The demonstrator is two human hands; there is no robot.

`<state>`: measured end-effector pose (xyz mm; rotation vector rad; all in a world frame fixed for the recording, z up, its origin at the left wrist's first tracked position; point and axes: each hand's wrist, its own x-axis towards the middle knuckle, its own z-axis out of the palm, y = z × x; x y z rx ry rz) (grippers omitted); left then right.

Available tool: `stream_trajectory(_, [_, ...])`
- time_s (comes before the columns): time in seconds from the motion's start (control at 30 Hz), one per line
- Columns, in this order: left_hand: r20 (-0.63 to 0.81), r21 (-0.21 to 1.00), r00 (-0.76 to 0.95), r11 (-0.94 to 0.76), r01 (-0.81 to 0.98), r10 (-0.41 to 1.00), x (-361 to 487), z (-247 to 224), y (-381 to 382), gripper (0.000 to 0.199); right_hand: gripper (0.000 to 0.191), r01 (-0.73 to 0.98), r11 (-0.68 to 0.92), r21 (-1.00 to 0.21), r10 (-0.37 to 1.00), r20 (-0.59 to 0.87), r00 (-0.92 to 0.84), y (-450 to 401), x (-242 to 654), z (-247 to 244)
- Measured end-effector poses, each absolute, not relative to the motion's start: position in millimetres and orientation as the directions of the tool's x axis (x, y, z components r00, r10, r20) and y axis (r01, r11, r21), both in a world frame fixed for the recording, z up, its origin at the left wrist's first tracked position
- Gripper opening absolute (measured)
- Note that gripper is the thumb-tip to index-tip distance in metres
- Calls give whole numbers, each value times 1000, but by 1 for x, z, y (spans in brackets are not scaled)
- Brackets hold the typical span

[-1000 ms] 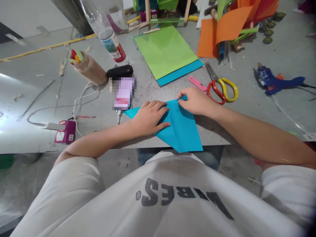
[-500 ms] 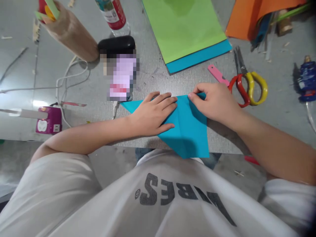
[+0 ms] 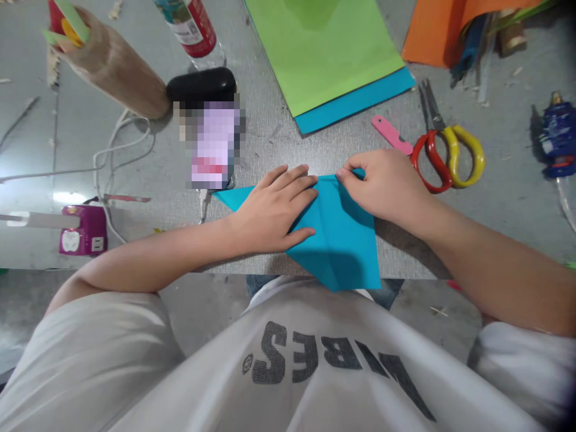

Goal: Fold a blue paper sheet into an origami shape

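Observation:
A folded sheet of blue paper (image 3: 346, 252) lies at the table's front edge, its lower corner sticking out past the edge. A crease runs down its middle, and a pointed corner reaches left. My left hand (image 3: 281, 210) rests flat on the paper's left part, fingers spread. At the paper's top edge my right hand (image 3: 382, 183) is closed, thumb and forefinger pinching the paper. Red and yellow scissors (image 3: 443, 150) and a pink folding cutter (image 3: 391, 135) lie just beyond my right hand.
Green sheets (image 3: 333, 54) lie over blue ones at the back. A phone (image 3: 215, 144), black case (image 3: 202, 84), bottle (image 3: 191, 27) and brown paper holder (image 3: 119, 66) stand or lie left. A purple charger (image 3: 83, 230) has cables. Orange paper (image 3: 434, 33) and a glue gun (image 3: 560, 132) are right.
The view has shifted slightly, so things on the table appear a little further left. Both hands keep their places on the blue paper.

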<state>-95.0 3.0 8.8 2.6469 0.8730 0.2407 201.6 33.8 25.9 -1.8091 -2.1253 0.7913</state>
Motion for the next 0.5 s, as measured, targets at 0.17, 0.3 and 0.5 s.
stream_trajectory(0.17, [52, 384, 797, -749, 540, 601, -96, 10, 3, 77, 37, 825, 83, -559, 960, -176, -216, 38, 202, 25])
stream_trajectory(0.3, [47, 381, 799, -750, 541, 600, -98, 8, 1, 79, 24, 793, 41, -608, 970, -168, -179, 37, 206, 27])
stream_trajectory(0.5, [55, 351, 803, -764, 541, 594, -100, 5, -4, 84, 26, 735, -5, -678, 978, -157, -138, 34, 212, 27])
